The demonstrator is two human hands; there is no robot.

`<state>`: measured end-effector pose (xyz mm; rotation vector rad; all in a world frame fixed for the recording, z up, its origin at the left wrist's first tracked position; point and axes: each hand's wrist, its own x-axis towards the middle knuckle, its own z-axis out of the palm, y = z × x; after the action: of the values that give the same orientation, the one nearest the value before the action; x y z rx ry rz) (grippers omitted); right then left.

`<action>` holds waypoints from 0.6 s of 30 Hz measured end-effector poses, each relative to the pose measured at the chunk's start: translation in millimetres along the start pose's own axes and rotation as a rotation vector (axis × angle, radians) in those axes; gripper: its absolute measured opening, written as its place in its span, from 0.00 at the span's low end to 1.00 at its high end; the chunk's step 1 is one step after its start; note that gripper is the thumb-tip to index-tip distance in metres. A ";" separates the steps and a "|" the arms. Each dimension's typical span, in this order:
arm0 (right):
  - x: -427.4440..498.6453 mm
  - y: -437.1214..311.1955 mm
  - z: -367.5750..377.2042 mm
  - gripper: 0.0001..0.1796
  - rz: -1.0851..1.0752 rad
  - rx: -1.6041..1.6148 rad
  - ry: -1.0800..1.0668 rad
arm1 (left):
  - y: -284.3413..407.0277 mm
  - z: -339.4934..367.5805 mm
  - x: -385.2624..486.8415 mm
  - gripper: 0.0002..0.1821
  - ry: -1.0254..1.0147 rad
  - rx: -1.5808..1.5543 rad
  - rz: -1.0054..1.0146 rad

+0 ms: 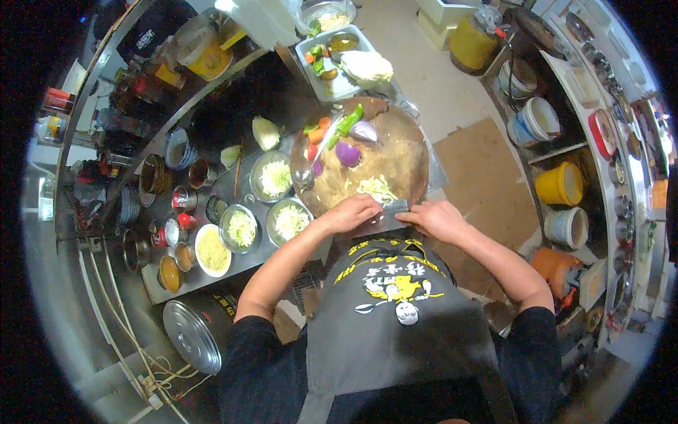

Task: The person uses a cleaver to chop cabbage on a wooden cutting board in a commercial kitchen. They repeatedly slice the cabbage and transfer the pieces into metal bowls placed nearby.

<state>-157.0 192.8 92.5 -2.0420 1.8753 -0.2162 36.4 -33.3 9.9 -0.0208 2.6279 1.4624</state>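
A metal cleaver (396, 208) lies across the near edge of a round wooden chopping block (392, 146). My left hand (356, 213) grips the blade's left end, and my right hand (438, 219) pinches its right end; the handle is not visible. Just beyond the blade sits a small heap of pale green shredded vegetable (376, 186). Farther back on the block are a cut purple onion (348, 154), another onion piece (364, 131), a green pepper (350, 120) and orange carrot pieces (317, 135). A long-handled metal spoon (307, 177) lies at the block's left.
Bowls of shredded vegetable (276, 177) and a white bowl of yellow shreds (213, 251) stand on the left counter. A white tray (339, 96) with a cabbage (365, 69) adjoins the block's far side. Buckets (559, 183) fill the right shelves. Cardboard (479, 196) covers the floor.
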 end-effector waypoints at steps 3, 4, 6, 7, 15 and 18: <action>-7.9 11.3 -0.7 0.25 0.058 0.117 -0.023 | -21.1 -5.9 2.8 0.16 0.362 -0.151 -0.269; -16.1 18.8 -1.4 0.26 0.088 0.197 -0.002 | -31.2 -8.5 3.6 0.14 0.502 -0.323 -0.416; -32.3 37.8 -0.5 0.28 0.136 0.353 0.076 | -48.1 -5.3 -4.9 0.13 0.676 -0.025 -0.380; -41.8 46.8 2.3 0.26 0.268 0.531 0.083 | -55.6 -2.4 -7.3 0.13 0.759 0.128 -0.384; -66.2 60.6 73.9 0.10 0.991 1.380 0.153 | -47.1 69.5 25.3 0.25 0.894 0.194 -0.382; -55.0 29.2 92.9 0.10 0.999 1.497 0.257 | -30.9 87.6 39.5 0.28 0.924 0.156 -0.388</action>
<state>-157.7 260.0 3.1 -0.0744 1.6438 -1.1439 9.3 26.6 -66.6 -1.4076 3.0792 1.2793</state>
